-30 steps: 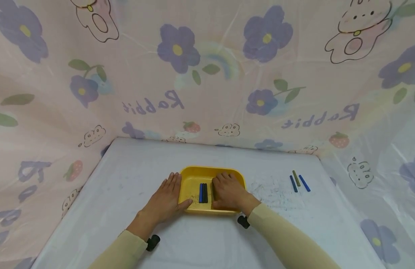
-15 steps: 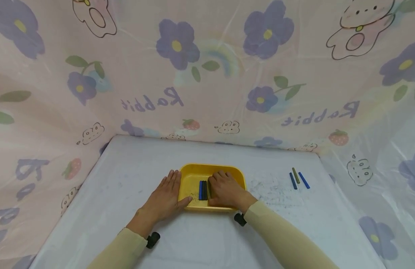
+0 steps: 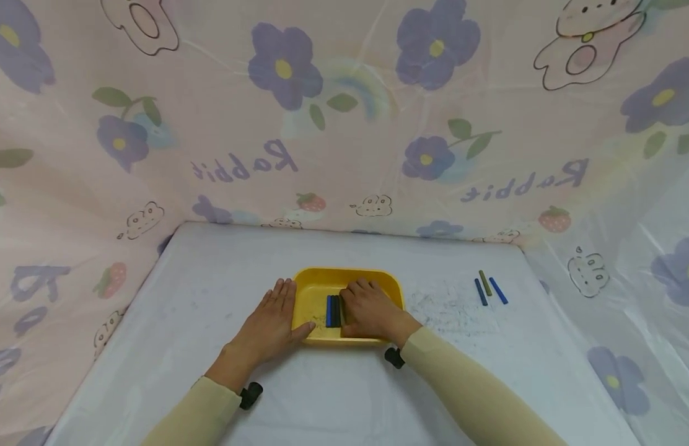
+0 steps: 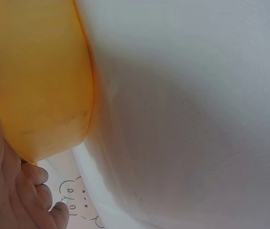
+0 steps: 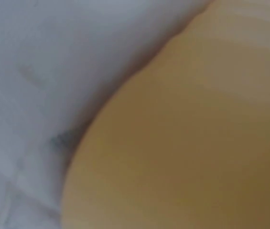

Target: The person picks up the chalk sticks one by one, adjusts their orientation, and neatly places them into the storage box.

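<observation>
Sticks (image 3: 333, 311), aimed at the far edge of the surface (image 3: 233, 254), are lined in the tray (image 3: 316, 280) just left of an olive stick (image 3: 344, 314) pinched by the nearer right hand (image 3: 370, 311), with left hand (image 3: 269, 322) flat against its end.

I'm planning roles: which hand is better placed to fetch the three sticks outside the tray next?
Probably the right hand, once free: it's nearer the sticks right of the tray, while the left hand rests against the tray's left side.
</observation>
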### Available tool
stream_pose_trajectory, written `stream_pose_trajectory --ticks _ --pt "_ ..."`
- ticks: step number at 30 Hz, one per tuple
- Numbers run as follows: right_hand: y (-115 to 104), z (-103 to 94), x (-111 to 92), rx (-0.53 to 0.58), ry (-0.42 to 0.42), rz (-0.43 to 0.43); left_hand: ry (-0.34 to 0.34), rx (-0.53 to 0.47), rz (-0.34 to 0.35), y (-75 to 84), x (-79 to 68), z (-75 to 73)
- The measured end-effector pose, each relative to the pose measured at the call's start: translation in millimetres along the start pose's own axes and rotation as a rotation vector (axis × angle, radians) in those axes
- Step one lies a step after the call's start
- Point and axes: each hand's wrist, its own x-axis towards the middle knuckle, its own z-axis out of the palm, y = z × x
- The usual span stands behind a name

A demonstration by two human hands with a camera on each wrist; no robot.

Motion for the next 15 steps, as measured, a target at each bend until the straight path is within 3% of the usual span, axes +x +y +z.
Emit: stream_pose_trajectory --ticks 15 --pt "0.7 -2.2 -0.5 -0.013 0.002 -0.012 0.0 -0.003 -0.002 0.6 0.0 -0.8"
